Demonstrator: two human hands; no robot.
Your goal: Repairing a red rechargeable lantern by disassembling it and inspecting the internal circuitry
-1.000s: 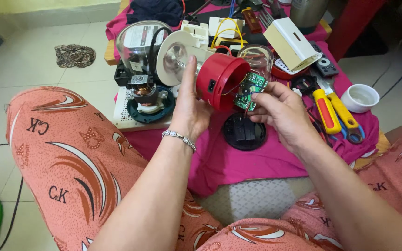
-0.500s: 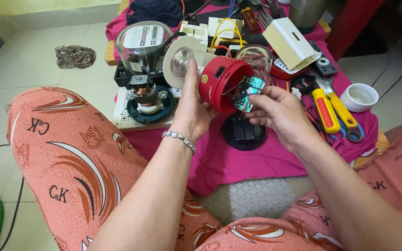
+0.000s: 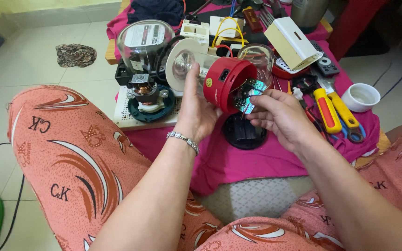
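Note:
My left hand [image 3: 196,114] grips a red cylindrical housing with a white reflector dish and clear bulb [image 3: 224,79], held above a low table draped in pink cloth [image 3: 238,162]. My right hand [image 3: 275,116] pinches a small green circuit board [image 3: 246,96] at the open end of the red housing. A black round base [image 3: 245,135] lies on the cloth right under both hands. A silver bracelet sits on my left wrist.
A glass-domed meter [image 3: 140,44] and an exposed motor on a white perforated board [image 3: 147,100] stand at left. Pliers with yellow and red handles [image 3: 333,114], a white cup [image 3: 360,96], remote controls, a cream box and wires crowd the right and back. Tiled floor lies to the left.
The red housing has tilted and shifted slightly left and up in my left hand, and my right hand has brought the circuit board closer into its open end.

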